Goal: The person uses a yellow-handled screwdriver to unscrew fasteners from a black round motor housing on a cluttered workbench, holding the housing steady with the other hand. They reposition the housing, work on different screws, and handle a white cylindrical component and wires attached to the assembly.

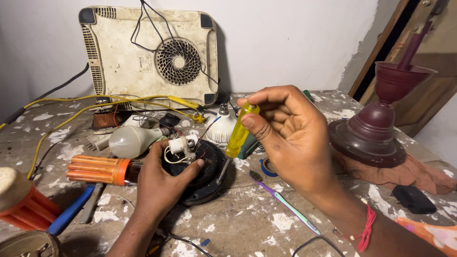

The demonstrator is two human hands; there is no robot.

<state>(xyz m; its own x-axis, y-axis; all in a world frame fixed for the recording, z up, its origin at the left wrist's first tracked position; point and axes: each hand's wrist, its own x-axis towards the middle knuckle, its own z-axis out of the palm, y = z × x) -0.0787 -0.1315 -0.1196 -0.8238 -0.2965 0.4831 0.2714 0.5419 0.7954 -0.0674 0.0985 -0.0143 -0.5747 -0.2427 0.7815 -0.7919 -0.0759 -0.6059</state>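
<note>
My left hand (159, 183) grips a round black motor-like part (209, 176) lying on the paint-stained bench, thumb pressed on its top beside a white lamp socket with red and white wires (183, 146). My right hand (285, 131) pinches the yellow translucent handle of a screwdriver (239, 131). Its metal shaft slants down to the black part's right edge.
A white appliance with a round fan grille (150, 50) leans on the wall. Nearby lie two bulbs (131, 140), an orange-handled tool (97, 170), a toothbrush (285, 204), blue tape (267, 166), a maroon fan housing (376, 123) and yellow cables (71, 112).
</note>
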